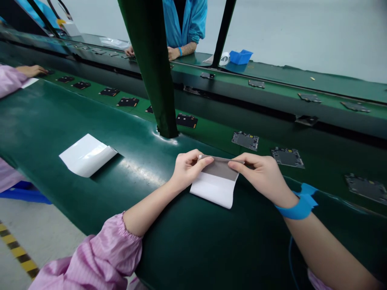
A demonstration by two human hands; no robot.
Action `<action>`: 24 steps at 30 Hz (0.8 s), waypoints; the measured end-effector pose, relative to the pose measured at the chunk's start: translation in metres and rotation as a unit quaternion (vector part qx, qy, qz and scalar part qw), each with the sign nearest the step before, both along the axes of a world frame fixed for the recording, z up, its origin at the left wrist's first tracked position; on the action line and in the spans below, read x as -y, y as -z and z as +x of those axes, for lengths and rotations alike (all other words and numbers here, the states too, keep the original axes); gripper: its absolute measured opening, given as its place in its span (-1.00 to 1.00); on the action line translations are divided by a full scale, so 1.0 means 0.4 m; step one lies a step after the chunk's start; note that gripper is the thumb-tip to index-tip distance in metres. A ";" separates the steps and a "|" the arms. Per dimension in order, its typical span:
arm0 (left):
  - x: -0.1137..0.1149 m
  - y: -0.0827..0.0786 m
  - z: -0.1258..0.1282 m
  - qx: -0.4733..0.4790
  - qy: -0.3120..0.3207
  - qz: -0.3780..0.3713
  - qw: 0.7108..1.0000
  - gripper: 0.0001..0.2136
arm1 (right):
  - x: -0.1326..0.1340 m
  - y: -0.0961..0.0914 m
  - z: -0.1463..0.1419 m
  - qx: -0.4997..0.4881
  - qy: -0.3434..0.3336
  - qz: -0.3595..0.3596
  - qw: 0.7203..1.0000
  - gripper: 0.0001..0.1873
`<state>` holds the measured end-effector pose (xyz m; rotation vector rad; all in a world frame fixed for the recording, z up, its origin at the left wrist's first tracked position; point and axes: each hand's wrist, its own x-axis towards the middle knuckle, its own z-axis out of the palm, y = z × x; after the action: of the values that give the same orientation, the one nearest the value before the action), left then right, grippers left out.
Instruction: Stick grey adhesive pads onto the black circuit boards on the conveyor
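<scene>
Between my two hands is a sheet with a grey upper band and a white lower part point(213, 189). My left hand point(189, 167) pinches its upper left corner, thumb on the grey band. At the upper right corner my right hand point(261, 173) grips the same edge between thumb and fingers. The sheet's lower edge hangs with a slight curl over the green table point(145, 149). A blue band point(298, 207) circles my right wrist. Off to the left lies a glossy white sheet point(86, 155) with one side curled up.
Behind the table edge runs a green line carrying several circuit boards point(245, 140). A green post point(154, 68) rises ahead of my left hand. At far left is a co-worker's hand point(32, 71); across stands a person in blue point(187, 24). A blue bin point(240, 57) sits at the back.
</scene>
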<state>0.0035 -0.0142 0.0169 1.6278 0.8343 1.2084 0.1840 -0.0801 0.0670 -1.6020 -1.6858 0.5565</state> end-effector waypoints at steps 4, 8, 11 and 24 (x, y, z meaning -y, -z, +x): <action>0.008 0.003 0.000 0.027 0.030 -0.070 0.997 -0.56 | 0.001 -0.003 -0.005 -0.011 0.004 -0.005 1.000 -0.63; 0.014 -0.004 0.004 0.048 0.106 -0.131 0.984 -0.64 | 0.001 -0.003 -0.002 -0.007 -0.002 -0.006 1.000 -0.63; 0.017 -0.010 0.006 0.041 0.106 -0.129 0.985 -0.68 | 0.001 0.000 0.002 0.000 -0.006 -0.004 1.000 -0.66; 0.021 0.001 0.016 0.033 0.126 -0.175 0.976 -0.71 | -0.005 0.003 0.009 -0.006 -0.028 -0.034 0.999 -0.72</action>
<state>0.0098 -0.0227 0.0164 1.3510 0.7261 0.8771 0.1876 -0.0779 0.0658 -1.6009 -1.7235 0.6570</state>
